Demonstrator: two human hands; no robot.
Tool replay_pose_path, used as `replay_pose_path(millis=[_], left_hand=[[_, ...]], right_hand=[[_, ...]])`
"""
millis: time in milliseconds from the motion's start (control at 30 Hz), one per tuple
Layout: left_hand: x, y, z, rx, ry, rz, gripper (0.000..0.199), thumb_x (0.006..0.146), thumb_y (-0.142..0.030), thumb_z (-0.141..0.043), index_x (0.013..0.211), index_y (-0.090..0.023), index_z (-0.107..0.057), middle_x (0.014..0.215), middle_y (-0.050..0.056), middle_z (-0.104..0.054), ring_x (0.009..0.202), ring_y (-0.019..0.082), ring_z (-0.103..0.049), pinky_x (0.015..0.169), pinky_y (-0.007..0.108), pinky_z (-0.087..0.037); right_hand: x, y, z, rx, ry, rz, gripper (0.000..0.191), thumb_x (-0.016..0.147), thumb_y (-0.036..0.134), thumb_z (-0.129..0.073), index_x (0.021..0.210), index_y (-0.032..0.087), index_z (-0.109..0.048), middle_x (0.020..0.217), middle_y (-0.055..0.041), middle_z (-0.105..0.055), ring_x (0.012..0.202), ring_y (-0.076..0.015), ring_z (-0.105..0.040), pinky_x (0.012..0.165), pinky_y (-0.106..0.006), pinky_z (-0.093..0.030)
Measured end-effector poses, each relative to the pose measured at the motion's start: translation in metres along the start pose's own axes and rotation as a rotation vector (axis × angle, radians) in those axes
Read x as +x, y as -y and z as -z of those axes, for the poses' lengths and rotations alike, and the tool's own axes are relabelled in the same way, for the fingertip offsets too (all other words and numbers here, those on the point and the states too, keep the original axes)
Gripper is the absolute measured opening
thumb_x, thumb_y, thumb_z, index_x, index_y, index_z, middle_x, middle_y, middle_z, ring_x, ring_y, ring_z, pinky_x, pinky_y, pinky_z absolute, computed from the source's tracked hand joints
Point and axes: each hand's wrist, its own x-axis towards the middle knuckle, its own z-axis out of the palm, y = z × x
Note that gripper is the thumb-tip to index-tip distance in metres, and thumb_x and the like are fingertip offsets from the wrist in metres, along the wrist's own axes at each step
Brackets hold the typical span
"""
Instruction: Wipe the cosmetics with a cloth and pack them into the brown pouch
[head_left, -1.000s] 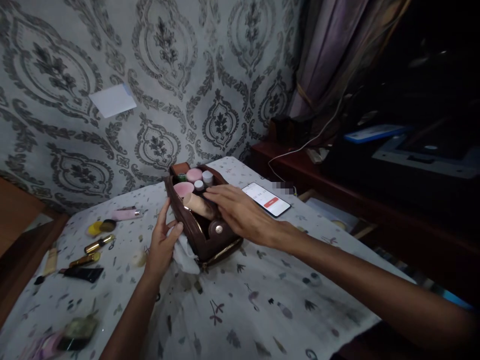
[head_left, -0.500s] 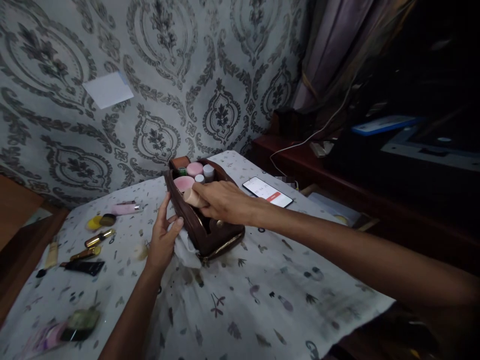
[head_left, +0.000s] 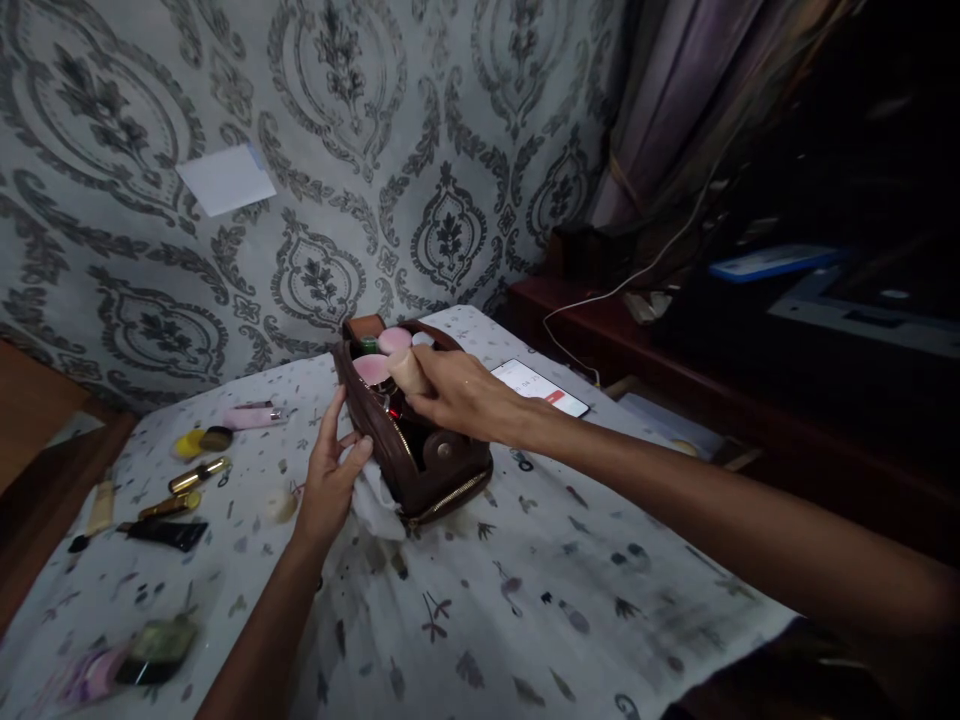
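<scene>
Tube [head_left: 405, 370] raised, right fingers [head_left: 436, 374] gripping it, left fingers [head_left: 334, 414] spread against bag [head_left: 447, 480], phone [head_left: 519, 374] part-hidden

Brown bag [head_left: 386, 455]: unzipped, gold-toothed, opening upward before you on patterned white cloth [head_left: 450, 600] | beige cylindrical item [head_left: 405, 370]: rounded end showing, tilted at the bag's opening, gripped by your right fingers [head_left: 438, 368]

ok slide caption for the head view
Right hand grips a beige container at an open brown bag, left hand at its side.
</scene>
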Motion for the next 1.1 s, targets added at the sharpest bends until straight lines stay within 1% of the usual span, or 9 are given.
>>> replay_pose_path(millis=[100, 233, 333, 433, 500, 600, 700, 933, 1100], left_hand=[[0.0, 0.0, 0.0, -0.005, 0.006, 0.015, 0.082, 0.083, -0.046, -0.071, 0.154, -0.031, -0.033, 0.155, 0.008, -0.045, 0.126, 0.029, -0.059, 0.101, 0.039, -0.053], [0.0, 0.001, 0.001, -0.039, 0.025, 0.043, 0.082, 0.084, -0.044, -0.07, 0.154, -0.032, -0.03, 0.154, 0.008, -0.046, 0.127, 0.029, -0.058, 0.104, 0.04, -0.051], [0.0, 0.002, 0.001, -0.045, 0.024, 0.043, 0.08, 0.085, -0.043, -0.07, 0.154, -0.035, -0.031, 0.158, 0.006, -0.042, 0.128, 0.028, -0.058, 0.105, 0.04, -0.049], [0.001, 0.003, 0.001, -0.041, 0.021, 0.03, 0.081, 0.084, -0.043, -0.071, 0.154, -0.034, -0.032, 0.16, 0.006, -0.037, 0.127, 0.029, -0.058, 0.107, 0.043, -0.049], [0.0, 0.003, 0.001, -0.042, 0.022, 0.021, 0.081, 0.083, -0.043, -0.072, 0.154, -0.033, -0.032, 0.161, 0.006, -0.035, 0.126, 0.028, -0.059, 0.108, 0.044, -0.047], [0.0, 0.001, 0.001, -0.034, 0.016, 0.022, 0.082, 0.083, -0.045, -0.072, 0.153, -0.032, -0.033, 0.159, 0.007, -0.038, 0.123, 0.028, -0.061, 0.107, 0.043, -0.048], [-0.001, -0.001, 0.0, -0.007, 0.008, 0.025, 0.081, 0.083, -0.047, -0.071, 0.153, -0.031, -0.033, 0.158, 0.007, -0.04, 0.122, 0.028, -0.062, 0.105, 0.042, -0.049], [0.0, 0.001, 0.001, -0.002, 0.007, 0.017, 0.081, 0.082, -0.046, -0.072, 0.153, -0.032, -0.035, 0.163, 0.005, -0.031, 0.123, 0.027, -0.061, 0.108, 0.041, -0.047], [0.002, 0.002, 0.002, 0.014, 0.004, 0.014, 0.082, 0.082, -0.047, -0.072, 0.153, -0.031, -0.035, 0.165, 0.005, -0.025, 0.125, 0.029, -0.058, 0.111, 0.043, -0.043]], right_hand=[[0.002, 0.002, 0.003, -0.026, 0.031, -0.027, 0.025, 0.091, 0.026, -0.056, 0.111, 0.011, -0.053, 0.097, -0.013, -0.07, 0.083, -0.0236, -0.064, 0.065, -0.029, -0.037], [0.005, 0.003, 0.001, -0.044, 0.11, 0.008, 0.026, 0.089, 0.025, -0.058, 0.111, 0.012, -0.056, 0.093, -0.0126, -0.07, 0.08, -0.0247, -0.065, 0.064, -0.029, -0.036], [0.004, 0.001, 0.0, 0.014, 0.045, 0.003, 0.036, 0.088, 0.025, -0.058, 0.121, 0.011, -0.053, 0.093, -0.0112, -0.07, 0.081, -0.0247, -0.065, 0.065, -0.029, -0.037], [0.004, -0.002, 0.002, 0.134, -0.078, 0.012, 0.065, 0.086, 0.023, -0.057, 0.146, 0.013, -0.032, 0.094, -0.0066, -0.07, 0.077, -0.0221, -0.063, 0.067, -0.028, -0.039], [0.005, -0.005, 0.004, 0.185, -0.137, 0.036, 0.075, 0.087, 0.023, -0.055, 0.153, 0.015, -0.02, 0.093, -0.0039, -0.069, 0.074, -0.0205, -0.062, 0.068, -0.028, -0.04], [0.007, -0.007, 0.007, 0.209, -0.209, 0.054, 0.062, 0.089, 0.028, -0.053, 0.147, 0.016, -0.032, 0.09, -0.0027, -0.067, 0.075, -0.0205, -0.061, 0.069, -0.028, -0.041], [0.009, -0.006, 0.007, 0.248, -0.21, 0.029, 0.046, 0.089, 0.033, -0.053, 0.131, 0.017, -0.046, 0.089, -0.0029, -0.066, 0.076, -0.0214, -0.061, 0.07, -0.029, -0.041], [0.007, 0.0, -0.004, 0.209, -0.044, -0.043, 0.037, 0.084, 0.028, -0.057, 0.116, 0.015, -0.045, 0.088, -0.0057, -0.065, 0.073, -0.0211, -0.058, 0.067, -0.03, -0.042], [0.006, 0.0, 0.006, 0.044, 0.012, -0.003, 0.034, 0.086, 0.022, -0.056, 0.117, 0.01, -0.048, 0.098, -0.012, -0.064, 0.084, -0.0231, -0.058, 0.073, -0.031, -0.042]])
